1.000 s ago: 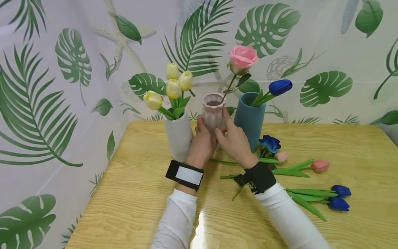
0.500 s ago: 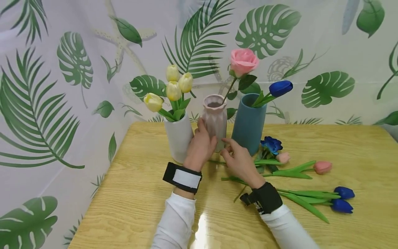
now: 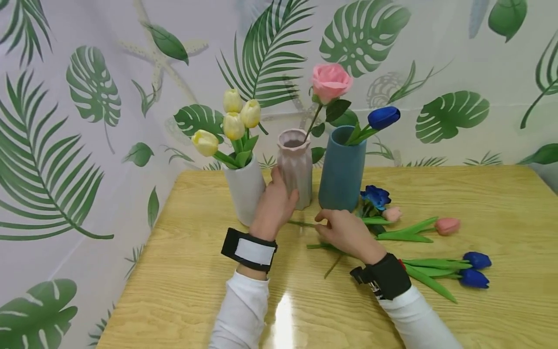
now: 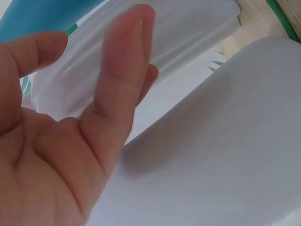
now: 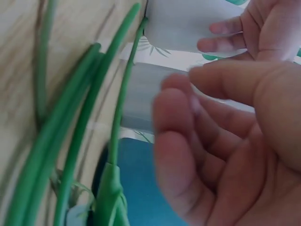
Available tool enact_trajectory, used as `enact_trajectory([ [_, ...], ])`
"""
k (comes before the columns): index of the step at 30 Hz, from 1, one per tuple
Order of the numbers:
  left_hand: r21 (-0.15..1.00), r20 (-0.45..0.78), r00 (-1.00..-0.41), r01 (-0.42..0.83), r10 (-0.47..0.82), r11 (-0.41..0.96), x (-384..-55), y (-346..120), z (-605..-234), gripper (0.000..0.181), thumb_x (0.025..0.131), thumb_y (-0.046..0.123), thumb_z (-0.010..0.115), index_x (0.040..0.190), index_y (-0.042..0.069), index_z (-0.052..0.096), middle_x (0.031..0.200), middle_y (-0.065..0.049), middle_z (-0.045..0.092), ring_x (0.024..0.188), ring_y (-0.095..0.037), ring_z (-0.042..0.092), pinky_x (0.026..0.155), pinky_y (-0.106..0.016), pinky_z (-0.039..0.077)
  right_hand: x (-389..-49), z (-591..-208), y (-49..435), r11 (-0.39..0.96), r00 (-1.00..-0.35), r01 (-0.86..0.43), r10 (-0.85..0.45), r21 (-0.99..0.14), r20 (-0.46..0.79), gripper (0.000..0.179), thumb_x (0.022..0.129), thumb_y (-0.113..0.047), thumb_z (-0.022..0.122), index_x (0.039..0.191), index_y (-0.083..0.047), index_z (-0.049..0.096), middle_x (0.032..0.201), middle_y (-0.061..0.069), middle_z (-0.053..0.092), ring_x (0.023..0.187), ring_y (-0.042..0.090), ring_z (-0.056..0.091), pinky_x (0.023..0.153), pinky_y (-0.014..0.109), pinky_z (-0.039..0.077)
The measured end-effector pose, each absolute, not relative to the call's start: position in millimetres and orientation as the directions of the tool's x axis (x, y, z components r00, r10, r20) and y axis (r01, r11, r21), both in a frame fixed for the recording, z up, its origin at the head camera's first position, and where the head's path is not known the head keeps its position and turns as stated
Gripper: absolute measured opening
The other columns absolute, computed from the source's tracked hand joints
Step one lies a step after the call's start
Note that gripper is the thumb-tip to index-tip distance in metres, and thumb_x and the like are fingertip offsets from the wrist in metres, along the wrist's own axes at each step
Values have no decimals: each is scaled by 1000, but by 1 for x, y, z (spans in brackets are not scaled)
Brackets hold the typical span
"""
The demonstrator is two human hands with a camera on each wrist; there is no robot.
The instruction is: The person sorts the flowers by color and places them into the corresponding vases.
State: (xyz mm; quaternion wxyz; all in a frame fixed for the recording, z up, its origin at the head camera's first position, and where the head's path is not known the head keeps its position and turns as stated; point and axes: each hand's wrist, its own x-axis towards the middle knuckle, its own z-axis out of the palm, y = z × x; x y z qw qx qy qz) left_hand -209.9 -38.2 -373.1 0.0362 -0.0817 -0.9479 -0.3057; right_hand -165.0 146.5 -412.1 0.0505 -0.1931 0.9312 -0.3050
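Person at a wood-grain desk (image 3: pixel 183 300). The pink vase (image 3: pixel 297 169) stands upright near the far edge, nearer the far left corner than the far right, between the white vase (image 3: pixel 245 191) and the blue vase (image 3: pixel 342 174). A rose (image 3: pixel 332 83) rises from the pink vase and leans toward the right edge. The left hand (image 3: pixel 273 203) reaches between the white and pink vases, its grip spread, fingers at the pink vase's left side; whether they press on it cannot be told. The right hand (image 3: pixel 348 235) lies in front of the blue vase, its grip loosely curled around nothing visible, thumb near the fingertips. A green stem (image 5: pixel 123 94) runs just beside these fingers; contact is unclear. Yellow tulips (image 3: pixel 234 126) fill the white vase, and a blue tulip (image 3: pixel 383 118) leans from the blue one. Between the right hand and the right edge lie a blue blossom (image 3: pixel 376 196), a pale bud (image 3: pixel 392 214), a pink tulip (image 3: pixel 447 226) and, nearer the front edge, two blue tulips (image 3: pixel 474 278).
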Motion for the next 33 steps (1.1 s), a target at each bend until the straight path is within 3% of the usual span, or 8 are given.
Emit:
enact_trajectory([
  [8, 590, 134, -979, 204, 155, 781, -210, -38, -370, 70, 100, 24, 55, 151, -9, 18, 107, -30, 66, 84, -35, 70, 67, -43, 55, -159, -404, 150, 796, -882, -334, -453, -505, -131, 25, 94, -14, 65, 114, 0, 68, 68, -2, 59, 56, 11, 51, 53, 29, 41],
  [11, 583, 132, -977, 212, 166, 784, -209, -38, -371, 70, 101, 24, 55, 150, -9, 18, 99, -28, 68, 77, -33, 70, 62, -41, 54, -157, -406, 149, 821, -867, -297, -446, -487, -222, 19, 90, -13, 69, 107, -4, 69, 68, -2, 57, 56, 13, 50, 55, 30, 39],
  [16, 593, 111, -983, 184, 148, 784, -209, -38, -372, 71, 100, 23, 56, 151, -8, 17, 92, -25, 68, 69, -30, 68, 56, -37, 51, -157, -411, 147, 833, -852, -292, -449, -470, -268, 11, 86, -7, 71, 96, -9, 67, 68, -1, 56, 57, 14, 47, 56, 31, 36],
  [21, 608, 101, -983, 183, 154, 772, -208, -39, -372, 72, 100, 23, 55, 152, -7, 16, 87, -22, 68, 63, -26, 66, 52, -34, 48, -157, -413, 146, 841, -864, -354, -462, -408, -202, 9, 87, -4, 70, 87, -11, 64, 70, -2, 55, 58, 14, 47, 57, 32, 38],
  [25, 608, 121, -979, 203, 163, 767, -207, -41, -373, 70, 100, 24, 54, 151, -8, 17, 89, -25, 68, 67, -30, 68, 53, -36, 50, -155, -416, 145, 829, -864, -410, -486, -381, -128, 17, 90, -2, 66, 79, -13, 59, 68, -2, 52, 57, 13, 45, 56, 31, 35],
  [33, 601, 105, -981, 192, 161, 776, -206, -45, -376, 70, 101, 24, 53, 152, -8, 17, 96, -27, 69, 74, -32, 70, 58, -38, 53, -150, -417, 142, 787, -858, -482, -513, -385, 25, 7, 96, -12, 64, 91, -12, 61, 63, -5, 48, 51, 7, 40, 49, 26, 32],
])
